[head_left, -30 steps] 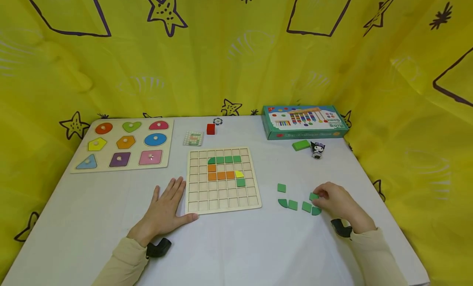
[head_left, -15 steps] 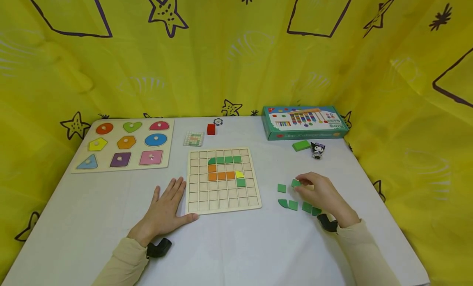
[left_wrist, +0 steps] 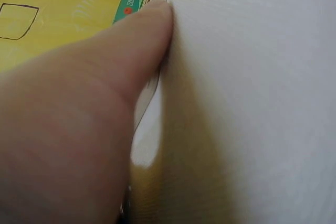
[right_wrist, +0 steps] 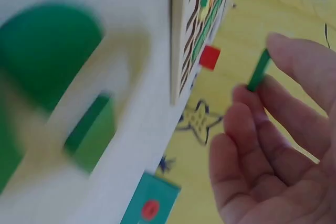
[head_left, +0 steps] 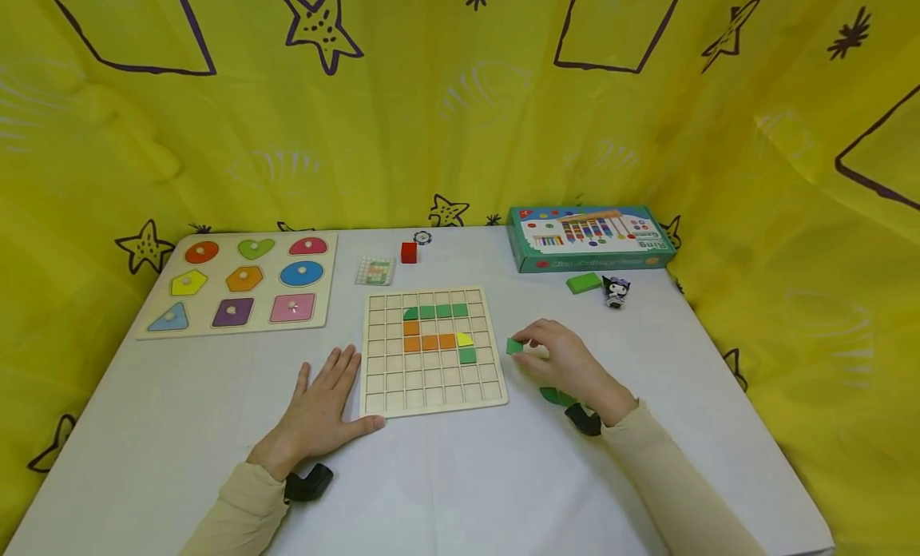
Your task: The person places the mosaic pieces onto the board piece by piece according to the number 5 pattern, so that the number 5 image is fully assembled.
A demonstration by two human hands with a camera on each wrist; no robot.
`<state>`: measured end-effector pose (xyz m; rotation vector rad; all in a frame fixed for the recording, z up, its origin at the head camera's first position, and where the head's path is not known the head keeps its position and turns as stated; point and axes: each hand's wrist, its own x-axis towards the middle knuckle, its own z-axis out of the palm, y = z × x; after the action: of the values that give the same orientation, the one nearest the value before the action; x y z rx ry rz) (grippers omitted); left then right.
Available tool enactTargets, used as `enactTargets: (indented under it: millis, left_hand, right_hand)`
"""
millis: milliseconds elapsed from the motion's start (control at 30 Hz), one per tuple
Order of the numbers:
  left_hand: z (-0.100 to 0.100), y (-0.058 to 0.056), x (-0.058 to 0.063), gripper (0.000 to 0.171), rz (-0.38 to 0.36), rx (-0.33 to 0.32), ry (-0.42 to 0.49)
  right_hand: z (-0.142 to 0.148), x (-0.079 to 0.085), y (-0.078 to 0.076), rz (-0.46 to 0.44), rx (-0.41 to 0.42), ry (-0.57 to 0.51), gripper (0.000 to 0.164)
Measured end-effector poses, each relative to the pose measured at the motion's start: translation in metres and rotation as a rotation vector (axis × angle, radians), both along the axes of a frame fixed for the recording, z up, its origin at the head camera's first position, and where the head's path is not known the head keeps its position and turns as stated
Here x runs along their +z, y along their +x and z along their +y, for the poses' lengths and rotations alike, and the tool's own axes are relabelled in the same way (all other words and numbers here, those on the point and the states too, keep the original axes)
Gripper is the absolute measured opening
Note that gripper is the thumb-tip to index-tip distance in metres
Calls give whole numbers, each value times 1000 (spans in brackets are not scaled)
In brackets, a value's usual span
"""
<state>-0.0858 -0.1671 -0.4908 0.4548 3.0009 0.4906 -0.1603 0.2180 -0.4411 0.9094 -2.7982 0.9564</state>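
Note:
My right hand [head_left: 564, 360] pinches a green square tile [head_left: 514, 346] between thumb and fingertips, just beyond the right edge of the wooden grid board [head_left: 434, 380]. The right wrist view shows this tile edge-on. My left hand [head_left: 316, 408] lies flat with fingers spread, fingertips at the board's left edge and thumb at its near left corner. On the board sit green tiles [head_left: 443, 311], orange tiles [head_left: 430, 343] and one yellow rounded tile [head_left: 464, 339]. A loose green quarter-round tile [head_left: 549, 395] shows under my right hand, which hides the other loose tiles.
At the back left lies a knobbed shape puzzle [head_left: 216, 280]. Behind the grid board are a small pattern card [head_left: 375, 271], a red cube [head_left: 409, 252] and a round chip [head_left: 422, 237]. A game box [head_left: 592, 238], green block [head_left: 584, 283] and figurine [head_left: 616, 292] stand back right.
My right hand picked the green square tile from the loose group and carried it left to near the board's right edge. My left hand has stayed in place.

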Motion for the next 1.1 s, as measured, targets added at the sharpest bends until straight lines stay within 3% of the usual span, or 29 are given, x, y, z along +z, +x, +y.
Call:
enactTargets:
  millis: [233,400,567,767,900,1100]
  left_hand:
    - [0,-1,-1,113,-23,5,-6]
    - [0,0,0,113,-15,7,1]
    - [0,0,0,113,-20,8,-1]
    - [0,-1,0,113,-22,12,-4]
    - [0,-1,-1,113,-28,11,0]
    - [-1,1,1,113,-39,12,13]
  right_hand:
    - [-42,-5,0,-27,132,133,17]
    - [-59,-9,-1,42,218,221,12]
    - [-66,-10,0,92,250,279,10]
    - [-68,-12,5,173,272,317,6]
    - [-61,-13,8,168,276,265,6]
    - [-21,-6,12,120,161,180,14]
